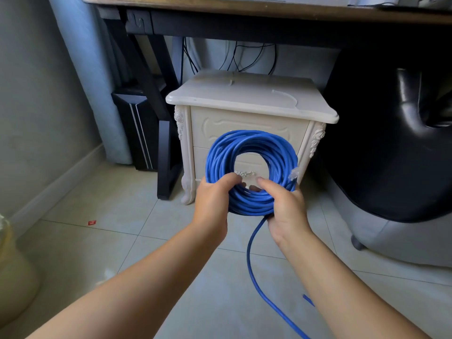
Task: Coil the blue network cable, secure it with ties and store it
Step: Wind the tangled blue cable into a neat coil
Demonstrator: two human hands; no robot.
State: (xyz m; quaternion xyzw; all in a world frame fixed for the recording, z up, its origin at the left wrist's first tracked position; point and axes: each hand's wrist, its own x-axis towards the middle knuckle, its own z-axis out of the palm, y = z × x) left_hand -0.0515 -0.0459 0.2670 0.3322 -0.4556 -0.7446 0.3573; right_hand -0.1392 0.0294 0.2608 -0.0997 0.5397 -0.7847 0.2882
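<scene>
The blue network cable (252, 145) is wound into a round coil held upright in front of a white nightstand (247, 99). My left hand (215, 199) grips the coil's lower left part. My right hand (286, 206) grips the lower right part. A clear plug end (293, 173) sticks out at the coil's right side. A loose length of cable (252, 255) hangs from under my right hand down to the floor. Two pale cable ties (286, 95) lie on the nightstand top.
The nightstand has two drawers with a silver handle (244, 173) seen through the coil. A dark wooden desk (244, 11) stands above it, a black chair (403, 143) at right, a black computer tower (137, 128) at left. The floor is pale tile.
</scene>
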